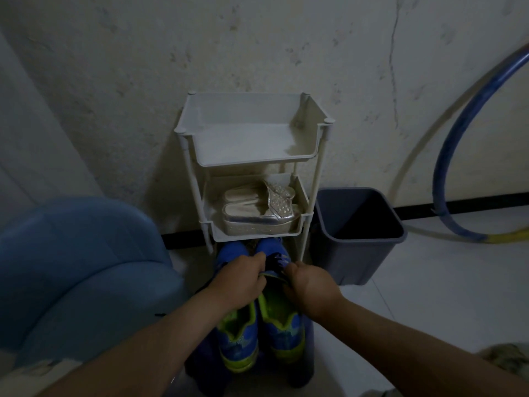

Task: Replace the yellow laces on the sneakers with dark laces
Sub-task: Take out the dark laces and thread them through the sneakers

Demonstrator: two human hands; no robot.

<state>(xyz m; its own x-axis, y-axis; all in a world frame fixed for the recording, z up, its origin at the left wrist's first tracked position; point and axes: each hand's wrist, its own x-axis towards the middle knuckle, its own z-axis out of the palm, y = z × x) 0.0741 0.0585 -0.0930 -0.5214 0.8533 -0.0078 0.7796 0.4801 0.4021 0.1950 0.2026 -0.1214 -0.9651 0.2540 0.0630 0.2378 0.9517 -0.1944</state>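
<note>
Judging by the blue sneakers (237, 338) on the floor under the white rack (246, 161), left hand (240, 279) and right hand (310, 290) both clutching the right one's upper, where dark strands but no yellow lace show, relacing seems nearly done.

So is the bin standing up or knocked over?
Standing up: the bin sits beside the rack, its open mouth facing upward.
</note>
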